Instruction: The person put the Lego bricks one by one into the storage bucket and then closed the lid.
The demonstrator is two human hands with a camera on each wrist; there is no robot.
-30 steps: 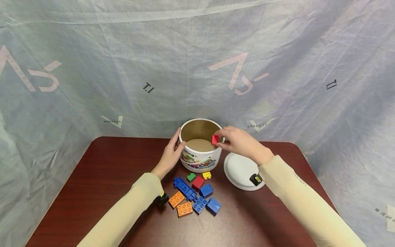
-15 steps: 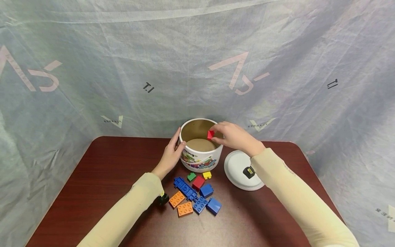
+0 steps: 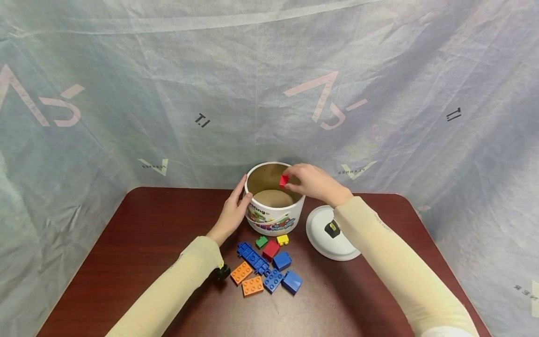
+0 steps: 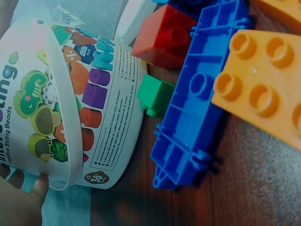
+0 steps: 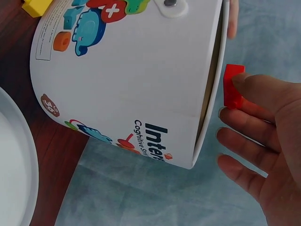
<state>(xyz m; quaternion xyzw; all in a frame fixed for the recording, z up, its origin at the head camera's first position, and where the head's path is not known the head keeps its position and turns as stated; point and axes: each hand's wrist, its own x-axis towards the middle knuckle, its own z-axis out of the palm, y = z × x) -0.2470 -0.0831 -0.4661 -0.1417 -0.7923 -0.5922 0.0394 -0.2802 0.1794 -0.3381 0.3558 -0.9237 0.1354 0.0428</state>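
Grey printed fabric (image 3: 236, 84) hangs behind a dark-red wooden tabletop (image 3: 168, 224). The right hand (image 3: 316, 181) pinches a small red plastic block (image 3: 283, 180) over the mouth of a round white picture-printed bucket (image 3: 273, 220); the left hand (image 3: 231, 213), fingers fairly straight, touches its side. Multicoloured plastic bricks (image 3: 262, 266) lie in front, a round white lid (image 3: 324, 245) beside.

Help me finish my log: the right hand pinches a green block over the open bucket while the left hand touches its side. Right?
Not quite: the block is red, not green, as the right wrist view shows. The right hand does pinch it over the open bucket, and the left hand touches the bucket's side.
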